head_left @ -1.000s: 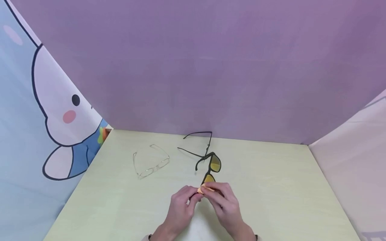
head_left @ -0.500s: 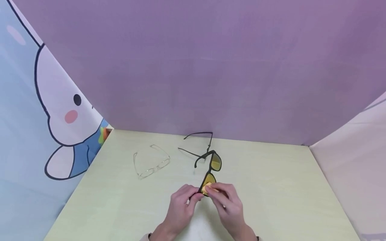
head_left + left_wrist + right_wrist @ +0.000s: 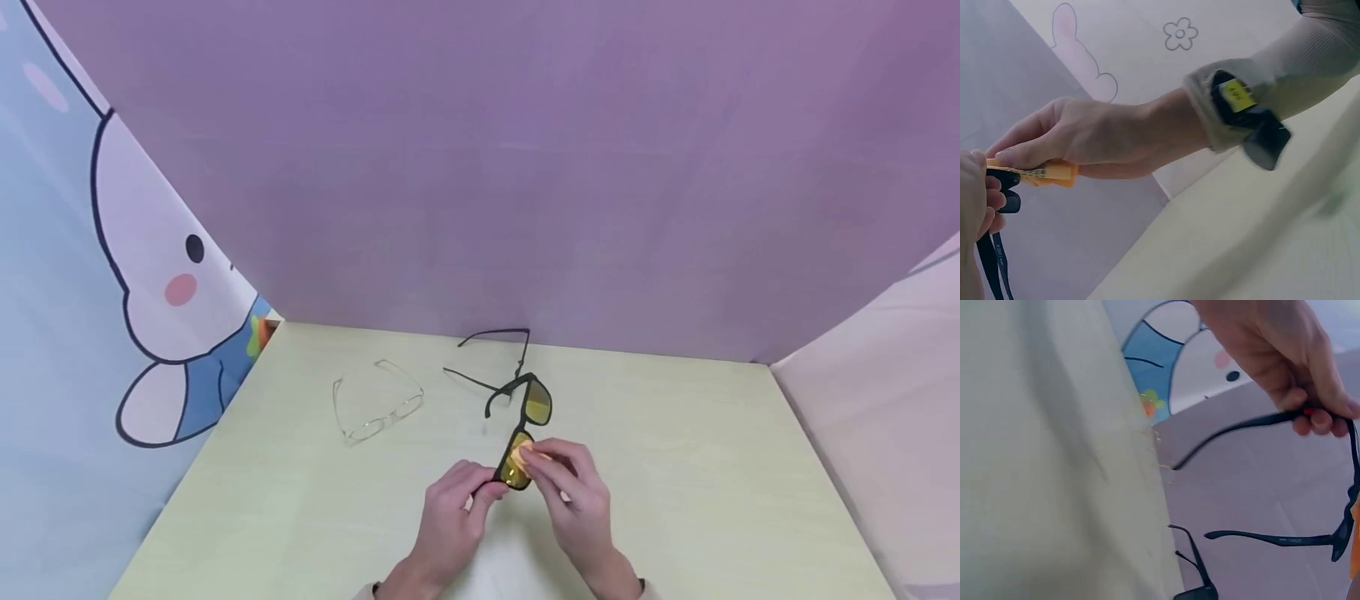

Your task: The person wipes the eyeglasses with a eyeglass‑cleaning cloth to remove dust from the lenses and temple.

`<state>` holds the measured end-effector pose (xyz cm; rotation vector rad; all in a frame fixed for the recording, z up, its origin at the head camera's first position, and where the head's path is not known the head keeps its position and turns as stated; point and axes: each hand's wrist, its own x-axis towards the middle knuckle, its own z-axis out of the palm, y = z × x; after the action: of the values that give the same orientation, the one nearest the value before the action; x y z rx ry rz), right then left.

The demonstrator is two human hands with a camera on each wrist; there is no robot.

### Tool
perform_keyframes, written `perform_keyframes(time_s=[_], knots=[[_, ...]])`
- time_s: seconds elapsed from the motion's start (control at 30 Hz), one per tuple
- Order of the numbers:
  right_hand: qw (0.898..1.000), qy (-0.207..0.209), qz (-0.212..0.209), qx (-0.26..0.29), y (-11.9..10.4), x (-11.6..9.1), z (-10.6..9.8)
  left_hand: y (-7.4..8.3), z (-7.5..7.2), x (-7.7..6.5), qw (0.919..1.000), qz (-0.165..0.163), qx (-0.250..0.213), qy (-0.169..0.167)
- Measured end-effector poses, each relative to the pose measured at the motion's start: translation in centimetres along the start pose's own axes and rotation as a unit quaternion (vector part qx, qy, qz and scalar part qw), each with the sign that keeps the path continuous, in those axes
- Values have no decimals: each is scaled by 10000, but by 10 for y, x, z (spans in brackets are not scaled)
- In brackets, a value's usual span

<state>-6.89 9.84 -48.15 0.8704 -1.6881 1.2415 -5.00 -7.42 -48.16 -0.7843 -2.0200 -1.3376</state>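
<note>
Yellow-lensed sunglasses [image 3: 537,404]: held above the surface [image 3: 690,467], roughly midway between its left and right edges, arms unfolded.
Left hand [image 3: 454,517]: clamped on the frame's near end; the far end looks unsupported, so a hard push could twist the frame or strain a hinge.
Right hand [image 3: 576,507]: pinches an orange cloth [image 3: 521,455] against the near lens [image 3: 512,477]; too much pressure might loosen that lens.
Cloth's bunching: it is small, so slippage could let bare skin smear the lens.
Black-framed glasses [image 3: 520,363]: near the surface's far edge; dipping the sunglasses' far end could knock them.
Clear-framed glasses [image 3: 387,417]: towards the left edge, well apart, probably at little risk.
</note>
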Motion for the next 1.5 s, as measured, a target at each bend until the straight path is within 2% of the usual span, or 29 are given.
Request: perform_keyframes(time_s=[0.2,0.27,0.37,0.47,0.63,0.73,0.83,0.97,1.07,1.17,1.3,1.5], knots=[[9980,-127,-623,27,-10,4,7,-4,-2,1,9999,127,54,-16],[9975,-160,-689,2,-10,6,7,-4,-1,2,9998,162,99,-48],[9984,-187,-540,-8,-5,7,7,-3,-1,2,9996,186,157,-125],[9998,-111,-125,95,1,5,4,-2,0,1,9994,237,188,-192],[9988,3,401,276,5,1,1,0,1,-1,9997,215,112,-32],[9990,-15,398,215,3,0,0,-1,0,-1,9998,133,55,105],[9997,-61,200,142,-2,-1,2,-1,-2,1,9999,67,12,137],[9995,-197,-248,53,-7,1,6,-2,-4,2,10000,40,-12,-3],[9990,-267,-356,-2,-8,3,7,-1,-4,1,9998,-113,23,-138],[9994,-284,-211,24,-5,3,5,1,-5,1,9987,-386,87,-314],[9997,-221,-1,100,2,3,0,2,-5,1,9976,-502,157,-450],[9996,-64,290,26,4,-2,-2,2,-2,-2,9980,-560,29,-284]])
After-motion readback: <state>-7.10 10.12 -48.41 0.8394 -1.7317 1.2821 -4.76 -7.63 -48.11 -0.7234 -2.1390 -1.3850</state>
